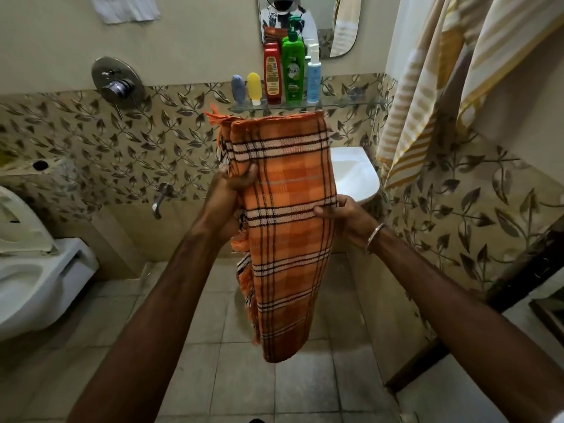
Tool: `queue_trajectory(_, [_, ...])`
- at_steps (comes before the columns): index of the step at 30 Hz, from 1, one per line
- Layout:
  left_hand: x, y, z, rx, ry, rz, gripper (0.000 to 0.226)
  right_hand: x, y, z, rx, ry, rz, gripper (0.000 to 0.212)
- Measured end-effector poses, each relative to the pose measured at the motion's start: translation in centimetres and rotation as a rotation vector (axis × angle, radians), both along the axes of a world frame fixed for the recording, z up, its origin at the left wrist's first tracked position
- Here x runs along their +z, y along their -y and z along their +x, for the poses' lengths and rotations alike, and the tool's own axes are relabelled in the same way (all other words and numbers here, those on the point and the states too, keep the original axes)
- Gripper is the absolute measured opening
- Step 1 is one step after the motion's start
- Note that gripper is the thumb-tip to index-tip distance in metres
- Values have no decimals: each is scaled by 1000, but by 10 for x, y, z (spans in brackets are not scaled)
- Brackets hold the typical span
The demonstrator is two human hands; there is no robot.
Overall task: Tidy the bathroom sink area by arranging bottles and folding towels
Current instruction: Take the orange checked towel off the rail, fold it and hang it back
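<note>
The left hand (236, 181) grips the orange checked towel (283, 227) at its left edge, thumb curled over the folded layers, while the right hand (341, 213) pinches the opposite edge a little lower down, thumb on the front of the cloth. Between them the towel hangs folded lengthwise into a long panel — its upper end stands up above the hands, its lower end dangles over the tiled floor (274, 389). A fringed corner sticks out at the top left of the fold. A thin bangle (374, 236) circles the right wrist.

Behind the towel a glass shelf (345, 102) on the wall carries a row of bottles, all upright and close together: a small blue tube (238, 88), a yellow tube (254, 87), a red bottle (272, 75), a tall green pump bottle (293, 70) and a pale blue spray bottle (313, 76). Above the shelf hangs a mirror (345, 29). The white sink (355, 175) sits below the shelf, partly hidden by the towel. A striped yellow-and-white towel (427, 96) hangs at the right, and a toilet (36, 270) stands at the left — near it a wall tap (160, 199).
</note>
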State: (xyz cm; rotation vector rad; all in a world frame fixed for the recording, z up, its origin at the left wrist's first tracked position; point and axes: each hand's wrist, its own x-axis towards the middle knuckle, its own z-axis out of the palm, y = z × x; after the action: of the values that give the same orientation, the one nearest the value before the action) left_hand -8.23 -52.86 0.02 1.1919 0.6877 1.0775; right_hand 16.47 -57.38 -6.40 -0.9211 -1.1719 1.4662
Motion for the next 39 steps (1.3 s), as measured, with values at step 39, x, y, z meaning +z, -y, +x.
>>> queue_trajectory(39, [-24,9,-20,-311,58,-343,35,21,1,-17,21,-88,-61,24])
